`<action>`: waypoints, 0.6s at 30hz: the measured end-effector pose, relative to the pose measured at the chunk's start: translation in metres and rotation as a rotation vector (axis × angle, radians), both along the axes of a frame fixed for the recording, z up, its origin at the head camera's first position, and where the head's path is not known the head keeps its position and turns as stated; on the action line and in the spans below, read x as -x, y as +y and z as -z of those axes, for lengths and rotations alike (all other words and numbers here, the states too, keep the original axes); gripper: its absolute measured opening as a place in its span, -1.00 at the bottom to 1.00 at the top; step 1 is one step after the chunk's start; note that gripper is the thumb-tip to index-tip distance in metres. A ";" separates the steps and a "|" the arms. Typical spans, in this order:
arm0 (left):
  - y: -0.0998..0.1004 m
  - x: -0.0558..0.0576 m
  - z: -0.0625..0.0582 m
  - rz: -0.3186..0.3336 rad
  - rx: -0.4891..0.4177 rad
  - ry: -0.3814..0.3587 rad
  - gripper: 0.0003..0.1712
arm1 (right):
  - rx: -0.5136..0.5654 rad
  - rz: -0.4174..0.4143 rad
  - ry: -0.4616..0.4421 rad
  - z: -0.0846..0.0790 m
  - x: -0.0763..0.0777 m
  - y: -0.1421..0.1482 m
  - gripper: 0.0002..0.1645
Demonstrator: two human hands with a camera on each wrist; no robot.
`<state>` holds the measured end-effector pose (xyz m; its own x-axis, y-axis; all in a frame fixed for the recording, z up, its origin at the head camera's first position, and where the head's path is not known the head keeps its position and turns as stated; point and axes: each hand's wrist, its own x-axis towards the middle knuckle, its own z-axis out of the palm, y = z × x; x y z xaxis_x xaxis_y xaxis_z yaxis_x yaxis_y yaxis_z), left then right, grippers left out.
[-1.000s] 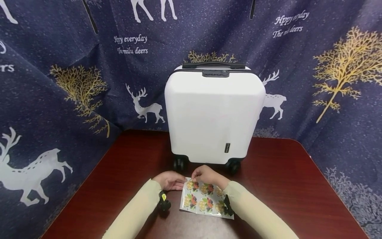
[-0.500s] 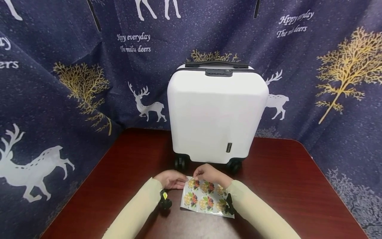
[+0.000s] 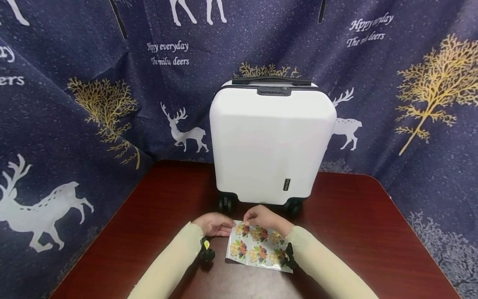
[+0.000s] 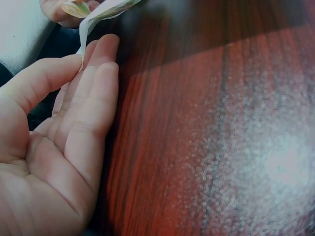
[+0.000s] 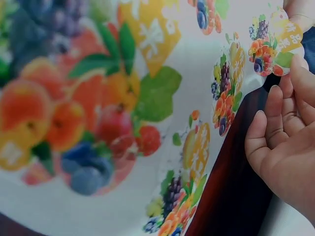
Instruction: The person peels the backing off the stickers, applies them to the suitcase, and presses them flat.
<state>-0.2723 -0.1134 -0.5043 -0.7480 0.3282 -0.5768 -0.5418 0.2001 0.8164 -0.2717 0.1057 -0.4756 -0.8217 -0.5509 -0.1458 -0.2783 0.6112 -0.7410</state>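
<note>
A glossy sheet of fruit-print stickers (image 3: 248, 255) lies in front of the suitcase in the head view. My left hand (image 3: 214, 225) pinches its upper left corner between thumb and fingers; the left wrist view shows the sheet's thin edge under the thumb (image 4: 47, 78). My right hand (image 3: 263, 218) reaches over the top edge, thumb and fingertips pinching a sticker (image 5: 280, 44) in the right wrist view. That sticker's rounded edge stands out from the sheet beside the fingertips. How much of it is loose, I cannot tell.
A white suitcase (image 3: 270, 145) with black wheels stands upright on the dark red table (image 3: 347, 224), just behind both hands. A blue deer-patterned cloth (image 3: 123, 79) hangs behind and beside the table. Each wrist carries a small black camera (image 3: 206, 252).
The head view has shifted slightly. My right hand has edged a little to the right along the sheet's top, while the left hand keeps its hold on the corner.
</note>
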 end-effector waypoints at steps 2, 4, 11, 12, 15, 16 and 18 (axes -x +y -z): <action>0.000 0.000 -0.001 0.002 -0.001 0.000 -0.91 | 0.006 -0.001 0.008 0.000 -0.001 0.002 -0.90; 0.000 0.000 -0.001 0.000 -0.004 0.001 -0.90 | 0.011 0.001 0.012 0.000 -0.001 0.003 -0.90; -0.001 0.000 -0.001 -0.004 -0.005 0.004 -0.92 | 0.030 0.012 0.008 0.001 -0.004 0.006 -0.90; -0.001 0.000 -0.001 -0.004 -0.004 0.005 -0.92 | 0.028 0.013 0.012 0.001 -0.004 0.006 -0.89; -0.001 0.000 0.000 -0.007 -0.002 0.006 -0.92 | 0.024 0.019 0.017 0.002 -0.006 0.007 -0.89; -0.001 0.000 0.000 -0.008 -0.003 0.006 -0.92 | 0.023 0.023 0.016 0.002 -0.006 0.007 -0.88; -0.001 0.000 0.001 -0.007 -0.001 0.008 -0.92 | 0.026 0.028 0.017 0.003 -0.007 0.008 -0.87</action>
<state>-0.2718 -0.1141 -0.5049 -0.7547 0.3235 -0.5707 -0.5369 0.1953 0.8207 -0.2646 0.1137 -0.4781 -0.8391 -0.5310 -0.1181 -0.2738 0.5998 -0.7518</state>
